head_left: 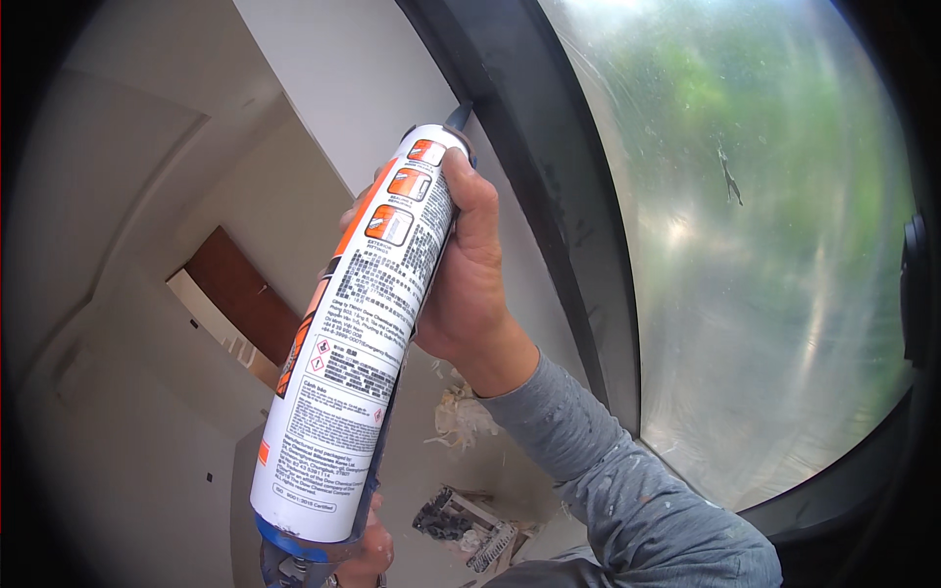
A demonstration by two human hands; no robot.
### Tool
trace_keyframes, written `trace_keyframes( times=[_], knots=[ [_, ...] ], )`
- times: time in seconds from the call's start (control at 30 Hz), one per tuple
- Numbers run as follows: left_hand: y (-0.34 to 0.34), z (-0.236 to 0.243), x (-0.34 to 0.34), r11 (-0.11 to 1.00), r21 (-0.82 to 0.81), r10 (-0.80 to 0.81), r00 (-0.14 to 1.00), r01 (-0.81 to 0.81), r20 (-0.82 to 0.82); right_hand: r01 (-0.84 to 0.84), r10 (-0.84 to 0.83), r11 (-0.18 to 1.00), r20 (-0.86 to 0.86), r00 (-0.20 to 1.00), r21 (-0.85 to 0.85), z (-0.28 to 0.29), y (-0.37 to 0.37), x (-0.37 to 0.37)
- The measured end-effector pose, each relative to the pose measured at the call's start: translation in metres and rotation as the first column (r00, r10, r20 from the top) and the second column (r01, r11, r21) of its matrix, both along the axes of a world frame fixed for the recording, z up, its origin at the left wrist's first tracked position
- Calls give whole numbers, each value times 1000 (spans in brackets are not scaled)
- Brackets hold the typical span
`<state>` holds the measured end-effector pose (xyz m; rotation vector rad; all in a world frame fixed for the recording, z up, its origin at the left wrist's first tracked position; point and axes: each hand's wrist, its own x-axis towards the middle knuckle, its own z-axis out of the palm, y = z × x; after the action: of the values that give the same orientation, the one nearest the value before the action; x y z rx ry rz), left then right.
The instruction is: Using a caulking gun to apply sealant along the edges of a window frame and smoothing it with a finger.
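A caulking gun [284,544] with a blue end frame carries a white and orange sealant cartridge [343,382], tilted up and to the right. My right hand [466,265], in a grey sleeve, is wrapped round the cartridge's upper part, thumb along its right side. The dark nozzle [459,116] points at the seam between the white wall [328,83] and the black window frame [549,147], its tip at the frame's edge. Below the cartridge, my left hand [371,549] is closed at the gun's rear, mostly hidden behind it.
Right of the frame is a window pane [755,294] with cloudy film and a dark mark. Down below lie crumpled pale scraps [461,416] and a pile of dirty items [466,529]. A brown door [240,284] shows at the left.
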<state>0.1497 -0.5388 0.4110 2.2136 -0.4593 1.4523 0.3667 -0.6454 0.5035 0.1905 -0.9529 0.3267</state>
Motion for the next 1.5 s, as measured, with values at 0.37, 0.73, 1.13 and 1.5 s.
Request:
trace_keyframes(
  times=[0.37,0.73,1.13,1.5],
  knots=[
    [30,-66,-18,909,298,324,944,-290,-71,14,-10,997,45,999,-73,-43,-5,-1],
    [48,-128,-18,978,-97,189,981,-186,30,0,-11,986,-68,998,-166,-84,-8,-22],
    [14,-128,-13,987,106,111,992,-117,68,-35,14,966,-84,996,-254,-144,-11,-26],
    [30,-179,-17,996,82,-9,982,25,-186,-47,-6,947,-163,987,-318,-192,-18,-31]
  ],
)
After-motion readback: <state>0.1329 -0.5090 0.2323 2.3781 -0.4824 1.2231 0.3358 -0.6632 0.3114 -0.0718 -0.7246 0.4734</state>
